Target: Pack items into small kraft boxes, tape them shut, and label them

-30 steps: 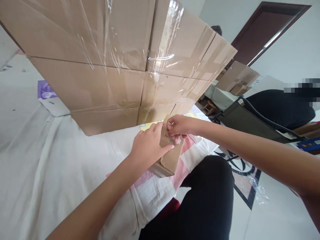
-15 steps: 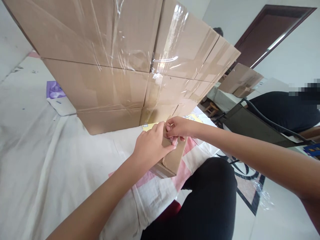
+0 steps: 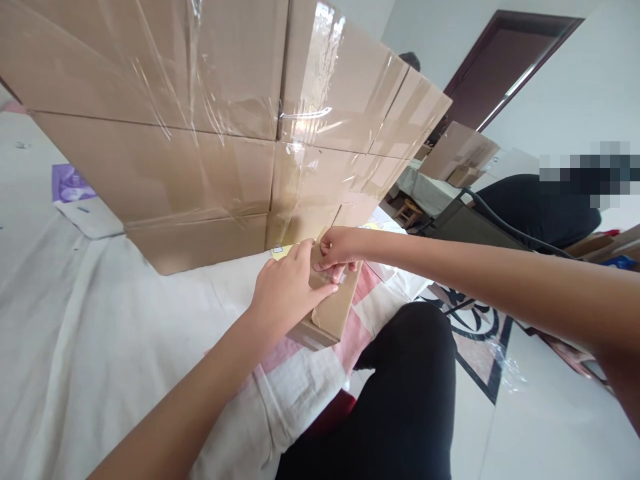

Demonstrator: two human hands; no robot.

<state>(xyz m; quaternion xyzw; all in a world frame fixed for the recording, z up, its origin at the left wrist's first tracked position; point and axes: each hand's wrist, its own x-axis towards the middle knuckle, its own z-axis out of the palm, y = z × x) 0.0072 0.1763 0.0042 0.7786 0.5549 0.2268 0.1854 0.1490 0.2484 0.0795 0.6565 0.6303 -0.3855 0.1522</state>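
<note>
A: Where is the box (image 3: pixel 331 312)?

B: Just below the middle of the frame, lying on the cloth (image 3: pixel 150 320), with its near end toward the bottom edge and both hands on it

A: How is the left hand (image 3: pixel 285 283)?

B: Laid over the box's left side, thumb and fingers spread apart, the thumb reaching across the top

A: And the right hand (image 3: pixel 343 247)?

B: Its arm comes in from the right edge; the fingers are curled in on top of the box, just beside the left hand, and a small shiny strip (image 3: pixel 341 277) shows by the fingertips, though I cannot tell whether they pinch it

A: What lies next to the box?

B: A bit of yellow sheet (image 3: pixel 279 252) behind the left fingers, pink patches of the cloth along the box's right side, and beyond them the stack (image 3: pixel 200 173) of cartons, filling the upper left and centre, glossy clear film across its face

A: And farther out?

B: A purple pack (image 3: pixel 73 183) at the left, a black-clad knee (image 3: pixel 415 353) at lower centre, a chair (image 3: pixel 450 220) and a person (image 3: pixel 535 207) in black at the right, a dark door (image 3: pixel 505 67) at upper right
</note>
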